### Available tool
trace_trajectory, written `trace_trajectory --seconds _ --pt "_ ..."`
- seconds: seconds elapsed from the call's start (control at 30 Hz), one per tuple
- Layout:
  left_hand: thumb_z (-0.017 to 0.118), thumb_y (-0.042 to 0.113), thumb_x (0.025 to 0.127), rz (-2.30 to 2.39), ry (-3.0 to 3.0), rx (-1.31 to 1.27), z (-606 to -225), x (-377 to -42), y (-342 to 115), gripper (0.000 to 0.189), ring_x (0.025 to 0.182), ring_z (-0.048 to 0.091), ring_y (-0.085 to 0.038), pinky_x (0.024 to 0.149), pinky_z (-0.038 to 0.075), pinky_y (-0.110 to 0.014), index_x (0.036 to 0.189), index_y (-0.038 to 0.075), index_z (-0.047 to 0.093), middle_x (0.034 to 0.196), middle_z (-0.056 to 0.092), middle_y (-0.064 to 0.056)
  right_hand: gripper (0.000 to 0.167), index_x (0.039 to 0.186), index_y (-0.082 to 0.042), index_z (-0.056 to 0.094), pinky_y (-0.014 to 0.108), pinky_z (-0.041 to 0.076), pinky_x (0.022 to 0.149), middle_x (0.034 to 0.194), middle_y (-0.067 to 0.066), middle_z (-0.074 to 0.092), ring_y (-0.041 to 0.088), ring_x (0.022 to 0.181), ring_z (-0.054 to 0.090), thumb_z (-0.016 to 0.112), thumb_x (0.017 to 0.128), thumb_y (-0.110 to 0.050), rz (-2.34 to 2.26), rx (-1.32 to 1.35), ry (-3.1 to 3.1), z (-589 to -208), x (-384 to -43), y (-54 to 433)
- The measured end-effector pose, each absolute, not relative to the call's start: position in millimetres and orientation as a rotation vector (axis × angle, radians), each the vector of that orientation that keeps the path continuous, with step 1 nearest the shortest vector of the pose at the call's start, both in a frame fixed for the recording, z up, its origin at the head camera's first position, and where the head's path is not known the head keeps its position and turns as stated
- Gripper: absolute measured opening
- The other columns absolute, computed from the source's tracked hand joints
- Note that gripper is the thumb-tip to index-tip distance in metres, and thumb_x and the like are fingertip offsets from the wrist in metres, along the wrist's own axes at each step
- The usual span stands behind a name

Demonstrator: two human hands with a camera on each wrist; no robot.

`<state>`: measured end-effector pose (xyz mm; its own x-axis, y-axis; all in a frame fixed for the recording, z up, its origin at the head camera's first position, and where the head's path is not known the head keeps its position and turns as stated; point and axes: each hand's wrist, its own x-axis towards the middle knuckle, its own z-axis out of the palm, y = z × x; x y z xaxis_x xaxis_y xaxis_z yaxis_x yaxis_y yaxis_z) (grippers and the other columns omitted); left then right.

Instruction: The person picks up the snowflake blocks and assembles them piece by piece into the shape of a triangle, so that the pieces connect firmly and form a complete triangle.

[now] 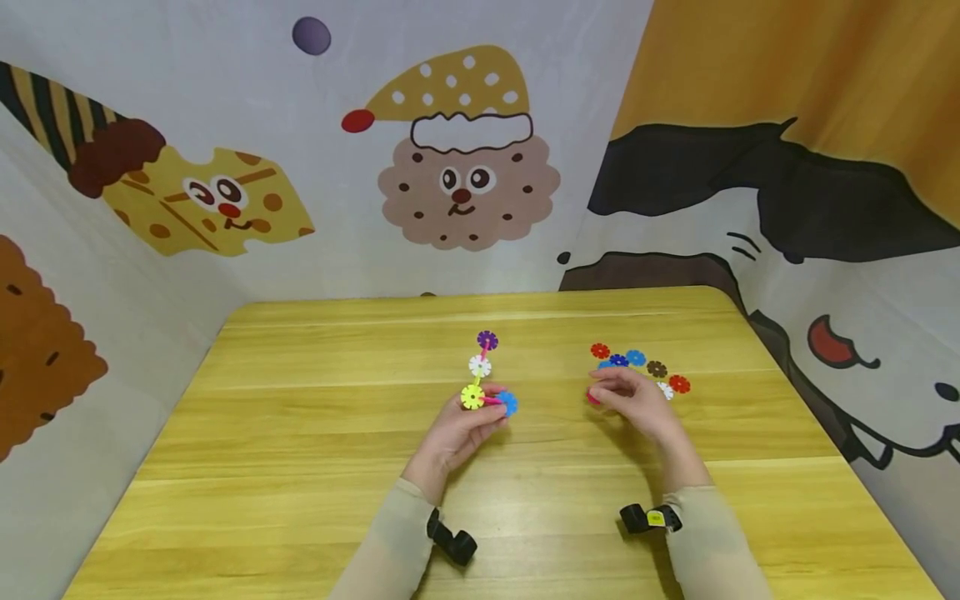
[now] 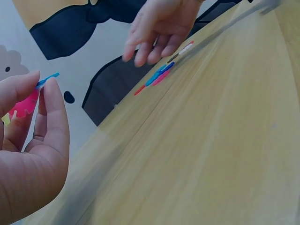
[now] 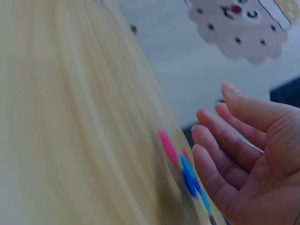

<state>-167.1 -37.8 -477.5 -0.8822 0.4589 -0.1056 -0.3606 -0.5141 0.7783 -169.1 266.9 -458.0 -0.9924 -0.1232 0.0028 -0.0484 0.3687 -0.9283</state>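
Note:
My left hand point(image 1: 455, 432) pinches a chain of interlocked plastic snowflake discs between thumb and fingers. A blue disc point(image 1: 507, 403) is at the pinched end, followed by a pink one seen edge-on, then a yellow disc point(image 1: 472, 397). Beyond these rise a white disc point(image 1: 480, 365) and a purple disc point(image 1: 487, 340) at the far end. Over the loose pieces hovers my right hand point(image 1: 637, 402), fingers loosely bent and holding nothing, as the right wrist view shows. A loose pink disc point(image 3: 168, 146) lies on the table below its fingertips; the hand covers part of it in the head view.
Loose discs lie around the right hand: a red disc point(image 1: 600, 351), a dark blue disc point(image 1: 618, 361), a light blue disc point(image 1: 636, 357), a brown disc point(image 1: 657, 368) and several more. The wooden table point(image 1: 300, 467) meets a cartoon-printed cloth point(image 1: 315, 167) behind.

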Motion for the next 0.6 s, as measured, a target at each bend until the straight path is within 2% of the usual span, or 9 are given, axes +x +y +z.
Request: trace_trajectory --seconds 0.17,0.33,0.5,0.6 --pt "0.054 -0.014 0.092 2.398 1.172 0.160 -478.0 -167.6 -40.5 0.038 0.090 0.068 -0.017 0.086 0.056 -0.026 0.129 -0.014 0.048 0.104 0.067 -0.010 0.045 0.129 0.004 0.060 0.026 0.054 0.077 0.109 0.016 0.066 0.011 0.092 0.060 0.071 0.094 -0.022 -1.600 -0.103 2.685 -455.3 -167.4 302.1" --pt "0.052 -0.016 0.092 2.416 1.159 0.170 -478.2 -168.1 -42.1 0.032 0.088 0.068 -0.016 0.084 0.056 -0.026 0.122 -0.009 0.057 0.102 0.066 -0.008 0.047 0.131 0.002 0.059 0.018 0.051 0.074 0.110 0.015 0.065 0.004 0.090 0.057 0.071 0.094 -0.025 -1.475 -0.012 2.803 -454.6 -164.9 334.3" --pt "0.053 -0.016 0.091 2.416 1.161 0.185 -479.0 -169.6 -43.3 0.033 0.087 0.068 -0.016 0.082 0.057 -0.024 0.123 -0.010 0.056 0.101 0.066 -0.008 0.048 0.131 0.003 0.059 0.019 0.050 0.070 0.109 0.017 0.063 0.001 0.087 0.055 0.072 0.093 -0.025 -1.390 0.059 2.874 -454.9 -164.0 354.9" --pt "0.053 -0.016 0.091 2.414 1.161 0.186 -479.0 -170.0 -43.7 0.032 0.086 0.068 -0.016 0.081 0.057 -0.024 0.121 -0.008 0.058 0.101 0.066 -0.008 0.048 0.130 0.003 0.060 0.021 0.050 0.067 0.110 0.019 0.063 0.006 0.088 0.055 0.072 0.093 -0.025 -1.325 0.094 2.907 -457.2 -164.2 362.5"
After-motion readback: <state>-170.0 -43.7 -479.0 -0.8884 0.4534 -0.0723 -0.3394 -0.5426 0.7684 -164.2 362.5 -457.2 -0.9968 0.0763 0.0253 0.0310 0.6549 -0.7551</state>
